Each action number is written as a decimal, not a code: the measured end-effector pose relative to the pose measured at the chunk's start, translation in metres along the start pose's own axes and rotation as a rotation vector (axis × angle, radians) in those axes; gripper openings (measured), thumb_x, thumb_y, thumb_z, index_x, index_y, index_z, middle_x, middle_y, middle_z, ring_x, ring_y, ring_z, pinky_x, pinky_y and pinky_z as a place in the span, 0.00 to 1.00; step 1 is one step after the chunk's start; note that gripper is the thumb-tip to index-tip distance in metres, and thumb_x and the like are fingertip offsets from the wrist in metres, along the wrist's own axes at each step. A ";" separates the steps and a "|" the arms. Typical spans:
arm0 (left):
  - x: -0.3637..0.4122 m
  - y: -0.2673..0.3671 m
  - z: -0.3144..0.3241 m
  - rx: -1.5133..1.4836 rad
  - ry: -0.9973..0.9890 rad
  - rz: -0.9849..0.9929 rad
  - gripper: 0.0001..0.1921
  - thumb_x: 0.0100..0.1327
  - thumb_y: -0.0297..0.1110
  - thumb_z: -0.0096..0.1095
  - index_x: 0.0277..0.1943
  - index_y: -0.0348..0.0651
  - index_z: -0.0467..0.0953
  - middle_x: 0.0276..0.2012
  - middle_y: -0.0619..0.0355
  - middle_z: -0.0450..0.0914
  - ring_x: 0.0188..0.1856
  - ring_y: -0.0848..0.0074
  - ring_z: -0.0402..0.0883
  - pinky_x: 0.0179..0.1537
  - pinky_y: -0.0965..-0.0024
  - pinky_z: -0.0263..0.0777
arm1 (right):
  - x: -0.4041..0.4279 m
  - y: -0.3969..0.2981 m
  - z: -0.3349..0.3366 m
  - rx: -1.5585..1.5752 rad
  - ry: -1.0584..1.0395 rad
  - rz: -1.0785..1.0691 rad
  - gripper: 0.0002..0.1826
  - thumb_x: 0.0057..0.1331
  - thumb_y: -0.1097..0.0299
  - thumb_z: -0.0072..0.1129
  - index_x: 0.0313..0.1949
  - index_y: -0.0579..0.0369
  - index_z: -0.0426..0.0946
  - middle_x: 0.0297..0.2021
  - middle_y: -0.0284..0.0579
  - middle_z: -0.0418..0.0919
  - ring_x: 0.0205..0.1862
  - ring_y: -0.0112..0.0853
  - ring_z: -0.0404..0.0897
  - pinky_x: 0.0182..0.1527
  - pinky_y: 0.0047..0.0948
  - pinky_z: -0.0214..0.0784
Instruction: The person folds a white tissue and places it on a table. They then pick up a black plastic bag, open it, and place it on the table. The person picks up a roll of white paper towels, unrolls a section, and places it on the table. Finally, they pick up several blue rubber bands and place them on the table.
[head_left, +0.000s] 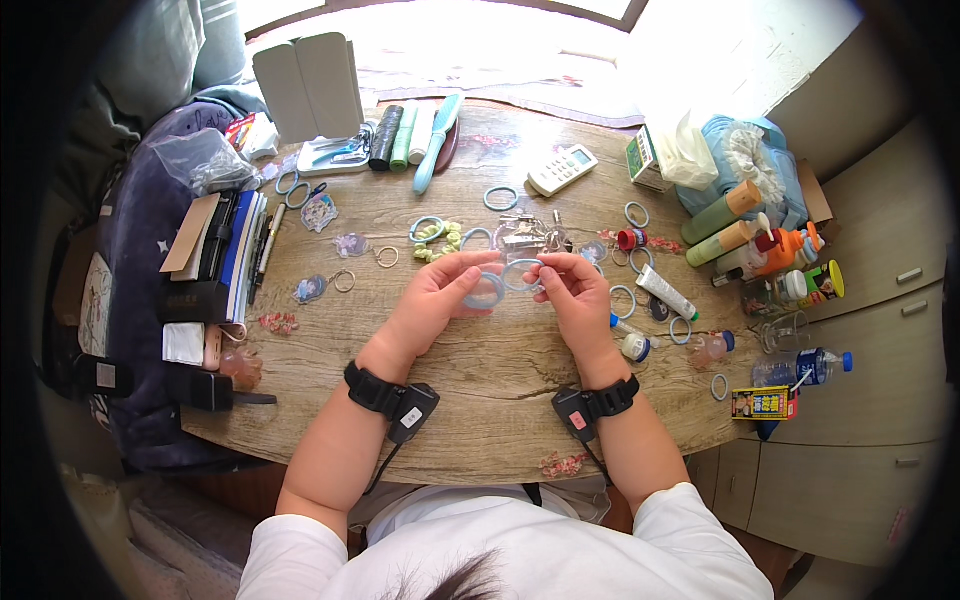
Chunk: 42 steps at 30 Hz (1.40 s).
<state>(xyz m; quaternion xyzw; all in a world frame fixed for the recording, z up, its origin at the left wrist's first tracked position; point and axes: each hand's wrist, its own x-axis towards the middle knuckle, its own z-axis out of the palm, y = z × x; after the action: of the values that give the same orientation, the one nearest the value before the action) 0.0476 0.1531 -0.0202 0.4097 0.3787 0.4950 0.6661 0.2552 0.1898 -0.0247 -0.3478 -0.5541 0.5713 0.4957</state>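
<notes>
My left hand (439, 296) holds a stack of light-blue hair ties (484, 291) between thumb and fingers, above the middle of the wooden table. Opposite it, my right hand (576, 292) pinches a single light-blue hair tie (523, 275), which lies close beside the stack. Beyond the hands are keys (525, 232) and a green scrunchie (448, 241) with another light-blue hair tie (427, 229) on it. More such ties lie around, one behind the keys (501, 199) and one right of my right hand (622, 302). Black bands with small boxes circle both wrists.
Upright notebooks (238, 255), charms with key rings (311, 288) and a power bank (214, 347) are on the left. Behind are a hairbrush (436, 144) and a remote control (562, 170). Pump bottles (724, 244), a white tube (666, 292), a water bottle (795, 368) and a drink carton (763, 403) stand or lie right.
</notes>
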 end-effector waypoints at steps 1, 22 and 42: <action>0.000 0.000 0.000 -0.002 -0.021 -0.002 0.17 0.72 0.37 0.50 0.59 0.43 0.72 0.53 0.60 0.77 0.51 0.78 0.77 0.48 0.68 0.77 | 0.000 0.000 0.000 0.019 -0.005 0.009 0.09 0.68 0.73 0.54 0.47 0.59 0.74 0.39 0.40 0.81 0.40 0.24 0.81 0.37 0.19 0.74; -0.003 0.002 0.003 -0.107 -0.109 -0.096 0.23 0.75 0.42 0.35 0.66 0.38 0.61 0.51 0.53 0.76 0.52 0.73 0.77 0.52 0.64 0.76 | -0.001 0.006 -0.001 0.015 -0.331 0.216 0.10 0.73 0.64 0.48 0.48 0.54 0.67 0.40 0.44 0.82 0.40 0.26 0.81 0.33 0.19 0.73; -0.003 0.001 0.004 -0.140 -0.140 -0.094 0.23 0.76 0.43 0.35 0.67 0.39 0.60 0.59 0.51 0.71 0.56 0.71 0.75 0.56 0.64 0.72 | -0.004 -0.003 0.002 -0.015 -0.392 0.204 0.12 0.67 0.77 0.53 0.50 0.63 0.73 0.49 0.44 0.79 0.50 0.26 0.78 0.52 0.25 0.71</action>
<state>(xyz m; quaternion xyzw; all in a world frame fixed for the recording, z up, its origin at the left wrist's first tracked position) 0.0501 0.1500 -0.0177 0.3774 0.3144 0.4585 0.7406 0.2546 0.1853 -0.0224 -0.2884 -0.6060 0.6709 0.3155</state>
